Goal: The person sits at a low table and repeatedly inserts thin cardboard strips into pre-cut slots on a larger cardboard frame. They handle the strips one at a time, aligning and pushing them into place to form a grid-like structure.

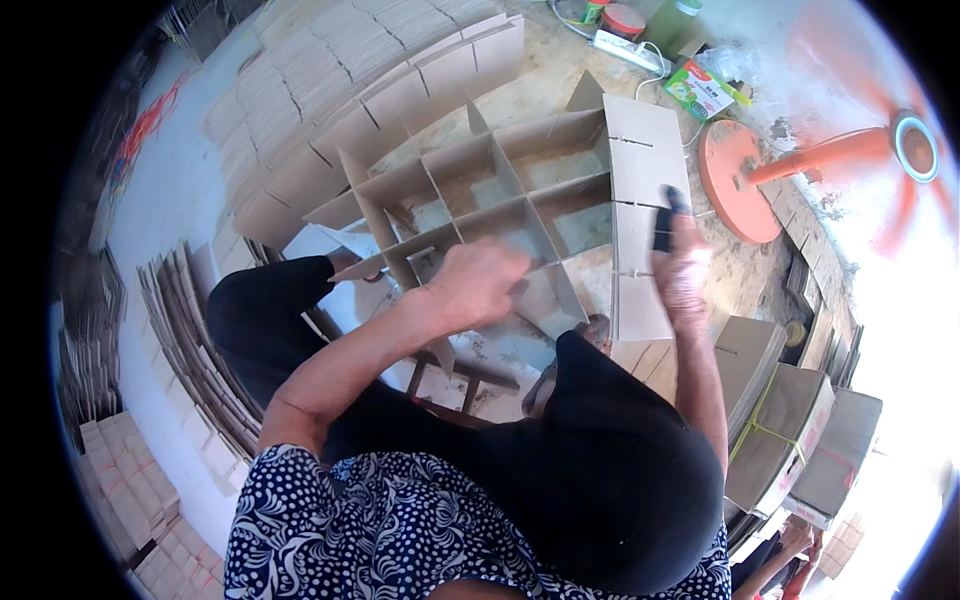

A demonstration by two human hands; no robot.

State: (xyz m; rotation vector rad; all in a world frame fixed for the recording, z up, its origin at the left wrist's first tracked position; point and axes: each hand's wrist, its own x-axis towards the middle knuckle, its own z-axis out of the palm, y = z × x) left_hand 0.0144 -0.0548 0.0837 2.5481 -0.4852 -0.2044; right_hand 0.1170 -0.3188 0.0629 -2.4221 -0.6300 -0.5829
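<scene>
A grid of interlocked cardboard divider strips (pixel 480 213) stands tilted in front of me, with open square cells. At its right end lies a pale slotted cardboard panel (pixel 640 235). My left hand (pixel 475 285) is closed over the grid's near cells; its fingers are a little blurred, and what they grip is hidden. By the panel's right edge, my right hand (pixel 683 265) has its fingers closed on the cardboard, thumb pointing up. Dark covers wrap its thumb and a finger.
Long rows of slotted cardboard (pixel 330 90) lie at the far left. An orange fan (pixel 740 180) stands right, near a green box (pixel 698 92) and a white power strip (pixel 630 52). Tied cartons (pixel 785 435) sit at the right; another person's hands (pixel 800 545) show below them.
</scene>
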